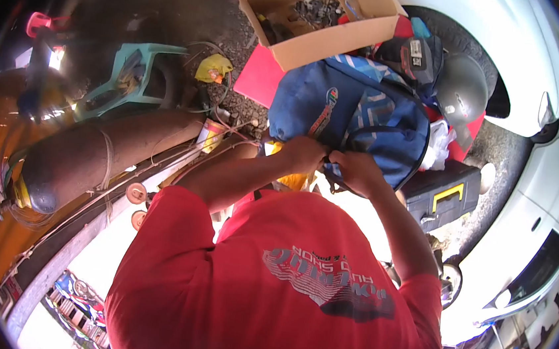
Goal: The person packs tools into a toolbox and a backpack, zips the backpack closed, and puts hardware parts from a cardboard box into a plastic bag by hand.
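A blue backpack with a patterned panel and a red-and-white logo lies in front of me. At its near edge my left hand is closed on the fabric, the fingertips partly hidden. Close beside it, my right hand has its fingers bent and gripping the same edge near a dark strap or zipper. The exact piece pinched between the two hands is too small to make out. Something yellow shows just below my hands.
Behind the backpack stands an open cardboard box with dark parts inside. To the right are a dark helmet, a black toolbox with a yellow handle and a white car. A gas cylinder and green plastic chair lie left.
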A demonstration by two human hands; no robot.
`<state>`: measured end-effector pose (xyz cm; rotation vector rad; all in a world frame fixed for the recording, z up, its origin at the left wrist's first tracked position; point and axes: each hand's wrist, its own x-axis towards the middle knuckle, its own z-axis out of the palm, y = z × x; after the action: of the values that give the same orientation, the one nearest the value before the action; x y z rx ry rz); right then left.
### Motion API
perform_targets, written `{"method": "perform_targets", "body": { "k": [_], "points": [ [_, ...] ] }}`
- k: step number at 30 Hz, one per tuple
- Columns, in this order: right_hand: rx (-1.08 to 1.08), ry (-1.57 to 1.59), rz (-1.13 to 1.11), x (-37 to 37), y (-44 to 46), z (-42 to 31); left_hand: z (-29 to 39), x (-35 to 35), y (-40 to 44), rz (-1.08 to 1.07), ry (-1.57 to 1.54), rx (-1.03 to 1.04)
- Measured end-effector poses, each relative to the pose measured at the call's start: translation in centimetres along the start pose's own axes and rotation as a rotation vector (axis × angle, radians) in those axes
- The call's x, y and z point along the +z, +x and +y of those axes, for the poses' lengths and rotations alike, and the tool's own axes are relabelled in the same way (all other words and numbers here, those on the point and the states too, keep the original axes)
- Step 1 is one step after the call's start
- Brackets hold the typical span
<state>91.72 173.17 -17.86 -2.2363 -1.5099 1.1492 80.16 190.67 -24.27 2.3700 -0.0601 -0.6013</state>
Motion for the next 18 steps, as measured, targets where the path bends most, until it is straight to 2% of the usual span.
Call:
{"method": "perform_targets", "body": {
  "k": [3, 5, 6, 9, 13, 16, 18],
  "points": [
    [0.008, -0.027, 0.032, -0.6, -0.7, -0.6, 0.2, -1.6, -1.4, 0.041, -0.026, 0.087],
    [0.029, -0.055, -0.045, -0.9, -1.1, -1.8, 0.4, -2.5, -1.7, 0.071, -0.022, 0.112],
    [0.035, -0.082, 0.059, -0.3, -1.4, -2.2, 0.8, -3.6, -1.8, 0.038, -0.011, 0.106],
    [-0.022, -0.185, 0.187, 1.6, -1.7, -2.0, 1.1, -4.9, -1.6, 0.012, 0.016, 0.120],
    [-0.068, -0.225, 0.269, 2.3, -1.6, -1.5, 1.1, -5.6, -0.7, 0.018, 0.048, 0.143],
    [-0.185, -0.256, 0.462, 2.8, -1.9, -2.0, 1.1, -6.6, 0.7, 0.022, 0.043, 0.131],
    [-0.128, -0.282, 0.462, 3.2, -1.6, -2.3, 1.5, -7.6, 1.2, 0.044, 0.071, 0.165]
  ]
}}
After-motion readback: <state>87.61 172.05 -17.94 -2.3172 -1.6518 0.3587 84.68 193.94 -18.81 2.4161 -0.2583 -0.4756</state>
